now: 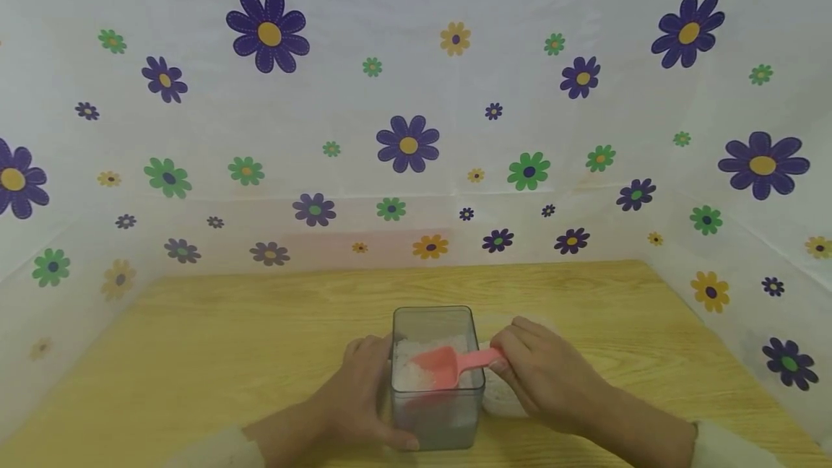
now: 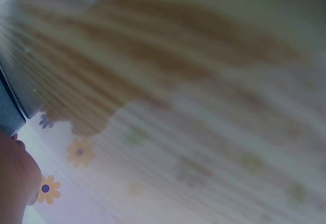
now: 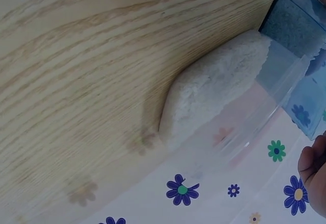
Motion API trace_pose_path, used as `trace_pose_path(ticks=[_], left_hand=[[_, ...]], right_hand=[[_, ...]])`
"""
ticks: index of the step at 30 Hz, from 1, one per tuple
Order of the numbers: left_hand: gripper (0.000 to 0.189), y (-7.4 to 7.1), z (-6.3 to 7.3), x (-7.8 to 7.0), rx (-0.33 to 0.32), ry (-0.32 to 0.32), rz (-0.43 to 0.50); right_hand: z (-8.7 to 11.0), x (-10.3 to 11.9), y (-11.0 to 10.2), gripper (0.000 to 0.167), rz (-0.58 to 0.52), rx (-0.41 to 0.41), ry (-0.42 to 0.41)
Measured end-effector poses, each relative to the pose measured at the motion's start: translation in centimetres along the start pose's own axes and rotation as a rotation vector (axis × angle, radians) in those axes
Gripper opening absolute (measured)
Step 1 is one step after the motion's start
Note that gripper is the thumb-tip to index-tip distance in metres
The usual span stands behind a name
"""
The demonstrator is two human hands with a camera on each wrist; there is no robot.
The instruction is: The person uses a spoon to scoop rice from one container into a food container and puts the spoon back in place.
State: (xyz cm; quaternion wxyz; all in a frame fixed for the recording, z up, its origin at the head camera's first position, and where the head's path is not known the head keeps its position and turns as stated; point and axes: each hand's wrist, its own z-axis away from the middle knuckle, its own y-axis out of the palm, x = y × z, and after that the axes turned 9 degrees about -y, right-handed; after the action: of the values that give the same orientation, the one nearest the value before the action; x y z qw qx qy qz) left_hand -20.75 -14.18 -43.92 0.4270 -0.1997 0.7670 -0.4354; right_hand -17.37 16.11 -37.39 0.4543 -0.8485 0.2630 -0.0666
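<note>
A tall see-through grey container [image 1: 437, 421] stands on the table with white, rice-like grains [image 1: 406, 374] inside. My left hand [image 1: 357, 396] holds it from the left, fingers along its side and thumb across the lower front. By its handle, my right hand [image 1: 552, 374] grips a pink scoop [image 1: 445, 368], whose bowl is inside the container, over the grains. Just right of the container, partly behind the right hand, sits a clear bowl [image 3: 244, 145] of white grains. The left wrist view catches only a corner of the container [image 2: 11, 107] and part of the hand.
The wood-grain table [image 1: 260, 338] extends left, right and behind the container. A white flower-print sheet [image 1: 338, 107] rises at the back and along both sides.
</note>
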Motion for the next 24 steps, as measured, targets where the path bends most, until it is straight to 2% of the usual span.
trace_pose_path(ticks=[5,16,24], left_hand=[[0.121,-0.08,0.03,-0.03,-0.001,-0.018,0.007],[0.121,-0.12,-0.02,0.08,0.010,-0.013,0.015],[0.120,-0.19,0.06,0.07,0.015,-0.019,0.035]], right_hand=[[0.14,-0.07,0.11,0.024,-0.004,-0.013,0.006],[0.33,-0.26,0.10,0.027,0.028,-0.024,-0.017],[0.57,-0.47,-0.33,0.019,0.036,0.022,-0.004]])
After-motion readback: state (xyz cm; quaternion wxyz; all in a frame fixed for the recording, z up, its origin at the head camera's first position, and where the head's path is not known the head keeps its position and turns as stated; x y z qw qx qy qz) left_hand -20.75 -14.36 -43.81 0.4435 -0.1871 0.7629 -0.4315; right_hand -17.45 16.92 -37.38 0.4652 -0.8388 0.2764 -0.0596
